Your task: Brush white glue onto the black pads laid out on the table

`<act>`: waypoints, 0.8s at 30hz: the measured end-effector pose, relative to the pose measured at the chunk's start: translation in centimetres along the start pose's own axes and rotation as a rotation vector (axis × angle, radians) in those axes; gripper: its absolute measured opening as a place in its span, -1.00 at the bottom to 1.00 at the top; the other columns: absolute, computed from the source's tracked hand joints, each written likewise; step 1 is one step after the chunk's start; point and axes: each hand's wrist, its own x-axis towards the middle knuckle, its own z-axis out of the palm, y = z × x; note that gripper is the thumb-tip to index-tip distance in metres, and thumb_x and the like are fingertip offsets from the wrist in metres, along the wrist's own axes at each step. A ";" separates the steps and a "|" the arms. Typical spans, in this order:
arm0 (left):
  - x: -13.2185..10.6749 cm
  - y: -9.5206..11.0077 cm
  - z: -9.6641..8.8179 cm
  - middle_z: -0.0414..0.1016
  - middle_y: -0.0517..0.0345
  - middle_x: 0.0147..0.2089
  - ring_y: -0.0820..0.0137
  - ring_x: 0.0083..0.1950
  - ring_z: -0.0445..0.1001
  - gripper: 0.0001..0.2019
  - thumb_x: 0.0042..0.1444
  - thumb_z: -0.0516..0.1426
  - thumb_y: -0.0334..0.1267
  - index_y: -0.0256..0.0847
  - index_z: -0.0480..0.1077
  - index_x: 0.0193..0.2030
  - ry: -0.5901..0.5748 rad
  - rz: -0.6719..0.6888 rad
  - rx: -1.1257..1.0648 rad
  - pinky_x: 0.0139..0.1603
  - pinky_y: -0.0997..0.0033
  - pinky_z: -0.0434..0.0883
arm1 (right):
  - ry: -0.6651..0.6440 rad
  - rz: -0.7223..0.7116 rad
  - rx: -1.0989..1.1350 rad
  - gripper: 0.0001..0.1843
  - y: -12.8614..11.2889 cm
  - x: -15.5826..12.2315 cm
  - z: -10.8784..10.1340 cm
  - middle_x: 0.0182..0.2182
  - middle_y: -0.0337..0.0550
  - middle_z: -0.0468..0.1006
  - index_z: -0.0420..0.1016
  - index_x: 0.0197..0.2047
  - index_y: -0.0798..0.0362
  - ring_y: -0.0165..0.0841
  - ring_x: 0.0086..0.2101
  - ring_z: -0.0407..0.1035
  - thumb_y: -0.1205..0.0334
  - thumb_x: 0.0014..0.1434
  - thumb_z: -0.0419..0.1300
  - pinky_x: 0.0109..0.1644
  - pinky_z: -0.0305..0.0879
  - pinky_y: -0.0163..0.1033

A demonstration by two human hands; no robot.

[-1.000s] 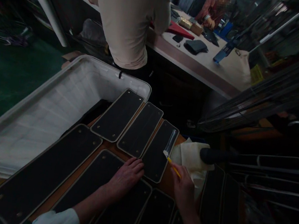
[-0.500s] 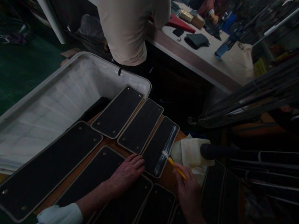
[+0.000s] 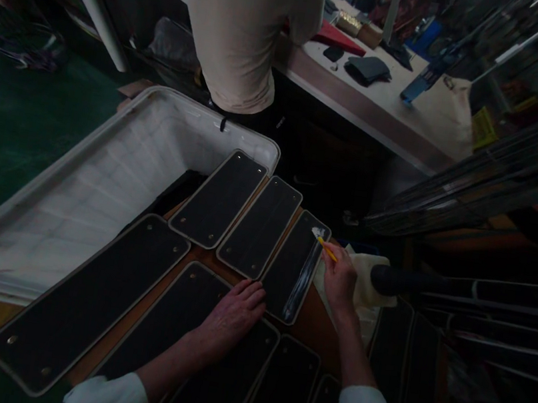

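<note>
Several flat black panels with pale edging lie side by side on a wooden table. My left hand rests flat, fingers spread, on a lower panel, its fingertips at the near end of the right-hand panel. My right hand pinches a yellow-handled brush. The brush's white tip touches the far right corner of that panel. A wet whitish streak runs along the panel's right edge.
A large white plastic tub lies open to the left of the panels. A person in a pale shirt stands at a long workbench beyond. A pale cloth and stacked dark panels sit to the right.
My right hand has moved the brush from the panel's near end up along its right edge to the far corner, leaving a wet streak. My left hand has stayed put.
</note>
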 end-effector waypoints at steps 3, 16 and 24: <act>0.0 0.1 -0.4 0.43 0.05 0.15 0.21 0.32 0.27 -0.79 0.29 0.07 -0.30 -0.19 0.43 0.01 -0.015 -0.004 -0.002 0.39 0.13 0.11 | -0.096 -0.012 0.004 -0.73 -1.6 -3.6 -0.7 -0.13 -0.07 0.55 0.47 0.01 0.01 -0.22 -0.10 0.46 0.17 0.35 0.02 -0.03 0.39 -0.12; -0.5 0.2 -0.6 0.39 0.05 0.22 0.20 0.35 0.23 -0.77 0.28 0.09 -0.28 -0.18 0.42 0.05 -0.029 -0.007 -0.021 0.41 0.11 0.10 | -0.292 0.068 0.139 -0.77 -7.0 -11.9 -5.3 -0.12 -0.17 0.56 0.44 0.02 -0.09 -0.31 -0.10 0.49 0.19 0.36 0.06 -0.02 0.43 -0.22; -1.7 0.2 -0.7 0.45 0.03 0.15 0.15 0.26 0.33 -0.74 0.25 0.13 -0.28 -0.19 0.42 0.06 -0.022 -0.078 0.002 0.29 0.13 0.26 | 0.038 0.018 0.088 -0.72 -2.2 1.1 -0.6 -0.11 -0.06 0.55 0.48 -0.01 0.01 -0.23 -0.11 0.46 0.11 0.35 0.05 -0.02 0.40 -0.09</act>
